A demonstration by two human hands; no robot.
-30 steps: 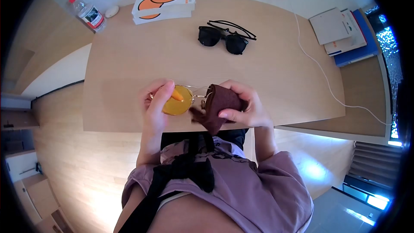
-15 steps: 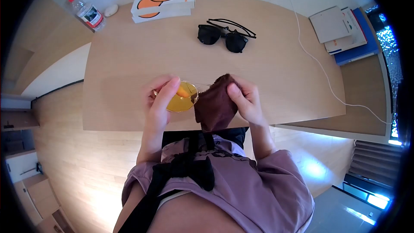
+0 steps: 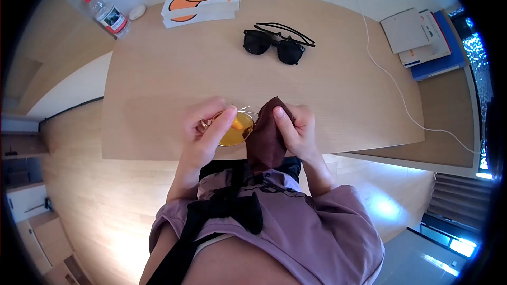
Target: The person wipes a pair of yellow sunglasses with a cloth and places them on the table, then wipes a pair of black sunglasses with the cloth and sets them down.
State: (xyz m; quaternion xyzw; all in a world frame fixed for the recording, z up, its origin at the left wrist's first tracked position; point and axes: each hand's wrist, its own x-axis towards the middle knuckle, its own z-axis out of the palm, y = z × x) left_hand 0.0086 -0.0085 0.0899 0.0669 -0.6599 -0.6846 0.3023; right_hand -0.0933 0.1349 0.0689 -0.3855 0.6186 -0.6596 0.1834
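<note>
Pinched in my left hand [image 3: 203, 133] is a pair of yellow-tinted glasses [image 3: 233, 137] with a thin metal frame. My thumb and fingers close on the near lens and its rim. A dark brown cloth [image 3: 266, 140] covers the other lens, which is hidden. My right hand [image 3: 300, 133] grips the cloth, thumb in front and fingers behind, over that end of the glasses. The lower part of the cloth hangs down past the desk's front edge. Both hands are just above the desk, close together.
Black sunglasses [image 3: 274, 46] lie on the wooden desk [image 3: 338, 74]. White boxes with orange fruit prints [image 3: 203, 0] and a red-capped bottle [image 3: 108, 17] stand at the back left. A white cable [image 3: 372, 55] runs down the right, near books and a blue folder [image 3: 435, 66].
My left hand and the glasses have shifted right and slightly down. The cloth has narrowed and hangs lower, and my right hand has turned with its thumb more upright.
</note>
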